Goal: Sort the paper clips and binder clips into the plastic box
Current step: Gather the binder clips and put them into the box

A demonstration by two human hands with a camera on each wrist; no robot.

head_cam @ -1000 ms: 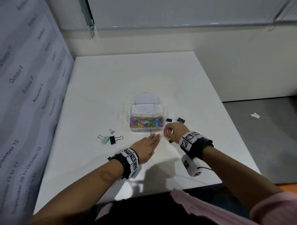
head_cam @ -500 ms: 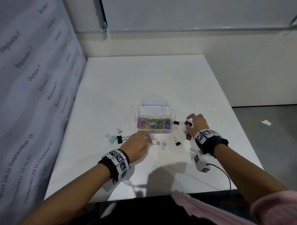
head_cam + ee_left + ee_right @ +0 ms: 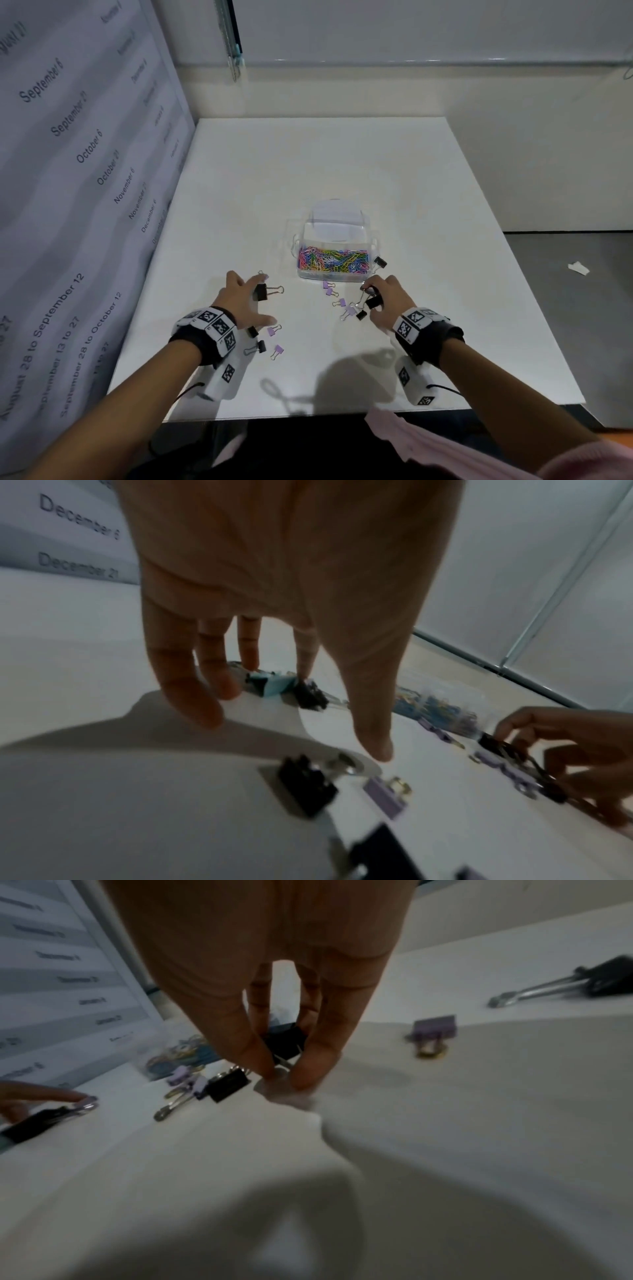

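Note:
A clear plastic box (image 3: 371,240) stands mid-table, its near compartment full of coloured paper clips (image 3: 333,261). My left hand (image 3: 255,301) is spread left of the box, fingers straight. Its fingertips touch a black binder clip (image 3: 262,292) and a teal one (image 3: 270,685) that the head view hides. My right hand (image 3: 371,296) sits in front of the box's right corner and pinches a black binder clip (image 3: 284,1042) between thumb and fingers. Purple binder clips (image 3: 340,302) and a small black one (image 3: 361,314) lie between the hands.
Another black binder clip (image 3: 380,262) lies against the box's right side. Two black (image 3: 261,346) and two purple clips (image 3: 278,350) lie by my left wrist. A calendar-printed panel (image 3: 85,171) walls the white table (image 3: 308,164) on the left. The table's right edge drops to the floor.
My left hand moved left, away from the box front, onto the black and teal clips. My right hand came nearer and leftward and now pinches a black clip.

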